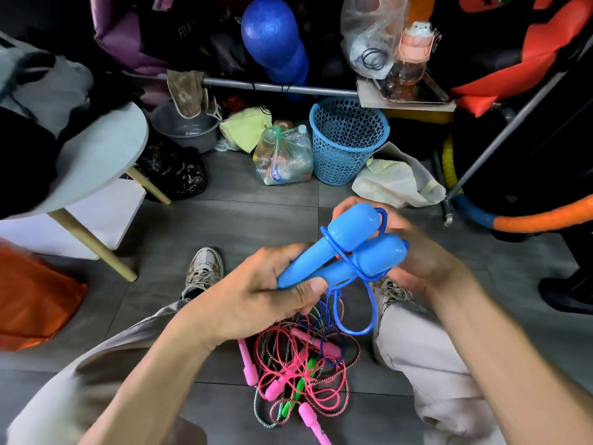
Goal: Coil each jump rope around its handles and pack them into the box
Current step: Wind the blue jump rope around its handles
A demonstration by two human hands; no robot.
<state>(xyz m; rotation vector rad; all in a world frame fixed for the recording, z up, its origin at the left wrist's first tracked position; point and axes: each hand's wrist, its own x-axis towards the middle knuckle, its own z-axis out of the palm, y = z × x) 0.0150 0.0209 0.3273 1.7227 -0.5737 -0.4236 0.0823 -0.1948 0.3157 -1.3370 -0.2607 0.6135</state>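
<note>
Centrally, two smooth blue plastic jump-rope handles [343,252] lie side by side, their thin blue cord [356,303] looped around them, narrow ends gripped by the left hand [256,293] at seven o'clock, the right hand [414,252] curled behind their bulbous tops at three o'clock, above a floor tangle of pink and green ropes [298,370] at six o'clock.

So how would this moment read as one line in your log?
stage: coiling | left hand: grips two blue plastic handles | right hand: winds thin blue cord | tangled pink and green ropes: on floor
</note>
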